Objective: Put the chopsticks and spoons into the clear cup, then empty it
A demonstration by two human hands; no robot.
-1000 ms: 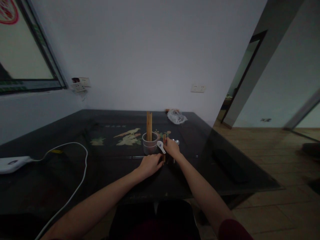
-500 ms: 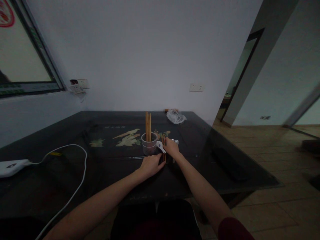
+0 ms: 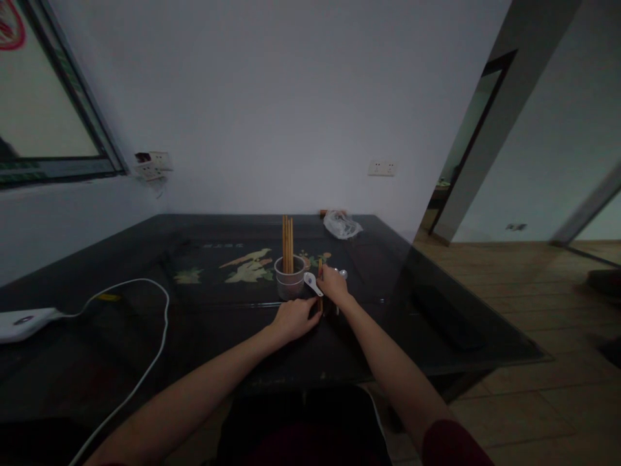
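Dark table (image 3: 194,323) holds a cup (image 3: 290,285) of upright chopsticks (image 3: 287,243); left hand (image 3: 294,318) and right hand (image 3: 332,285) pinch loose sticks (image 3: 320,265) not yet in it.

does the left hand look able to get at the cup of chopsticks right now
Probably yes: the left hand rests just in front of the cup with bare table between them; the white spoon and right hand sit off to the cup's right.

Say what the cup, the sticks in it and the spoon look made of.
Cup: likely translucent plastic, with a pale, see-through wall.
Sticks: wood or bamboo, matt tan, straight and thin.
Spoon: white and glossy, ceramic or plastic; too small to tell which.
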